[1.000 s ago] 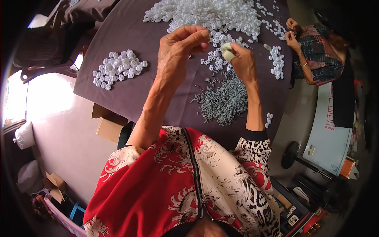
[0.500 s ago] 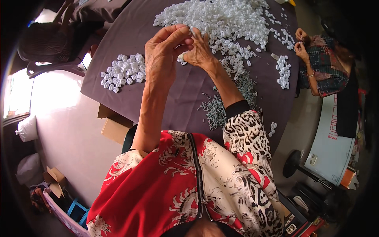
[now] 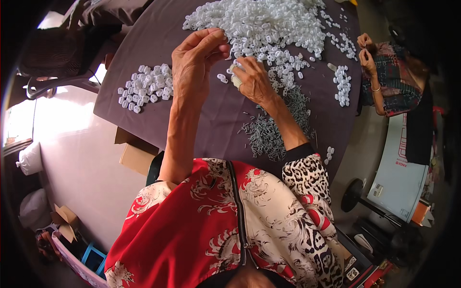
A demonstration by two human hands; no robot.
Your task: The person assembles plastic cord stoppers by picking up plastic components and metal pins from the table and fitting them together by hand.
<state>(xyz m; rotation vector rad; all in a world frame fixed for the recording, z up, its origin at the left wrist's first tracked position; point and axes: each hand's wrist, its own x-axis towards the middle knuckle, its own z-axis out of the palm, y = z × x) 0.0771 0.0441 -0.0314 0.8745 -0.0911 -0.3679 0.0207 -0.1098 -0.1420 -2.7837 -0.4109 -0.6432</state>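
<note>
Left hand raised, fingertips pinched together; what they grip, cannot tell. Right hand clasps a white plastic piece beside the big far pile, keeping supply within reach.

— How are the arms posed?
— Both forearms are raised forward, bare on the left, sleeved on the right.
— And the hands?
— The left hand is held with fingers curled inward; the right hand is closed in a pinch just beside it.
</note>
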